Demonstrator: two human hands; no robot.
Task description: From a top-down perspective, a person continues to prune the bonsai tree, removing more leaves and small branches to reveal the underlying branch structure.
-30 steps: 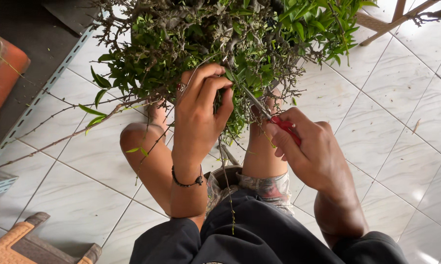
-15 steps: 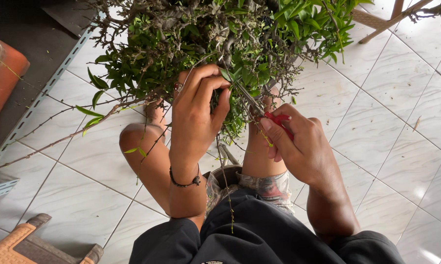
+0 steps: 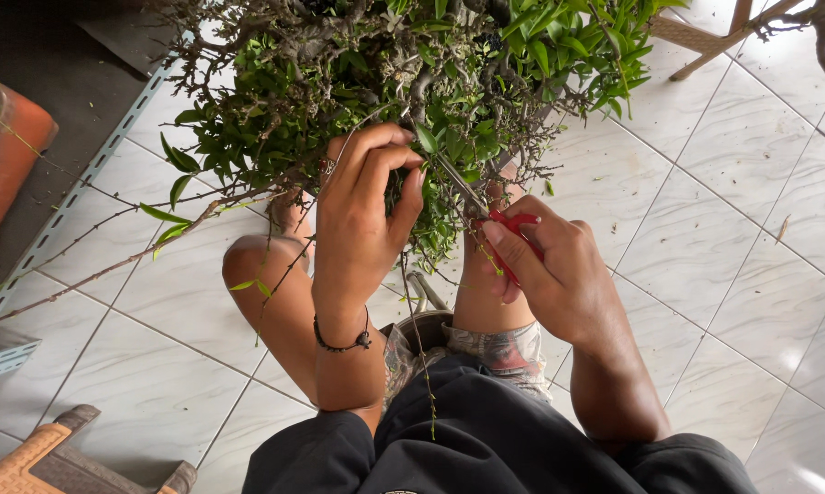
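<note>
Head view: a bushy small-leaved potted shrub (image 3: 412,82), trained like a bonsai, stands on the white tiled floor (image 3: 723,256) right in front of the seated person, between the bare knees, so that its crown sits within easy reach of both arms. The left hand (image 3: 367,220) reaches up into the foliage, with its fingers (image 3: 390,151) pinched on a thin twig with a leaf (image 3: 426,139); the grip seems meant to draw that shoot clear of the tangle and hold it steady. The right hand (image 3: 550,265) is clenched around the red handles of small pruning scissors (image 3: 486,206), whose slim metal blades angle up and left toward the pinched twig, their tips lying just beside the left fingertips. Whether the blades are parted cannot be told among the leaves. A dark cord bracelet (image 3: 344,343) circles the left wrist. At the far left stands a terracotta pot (image 3: 5,155), with a grey perforated metal angle bar (image 3: 74,201) lying on the floor near it. A woven wicker piece (image 3: 37,453) shows at the lower left corner.
</note>
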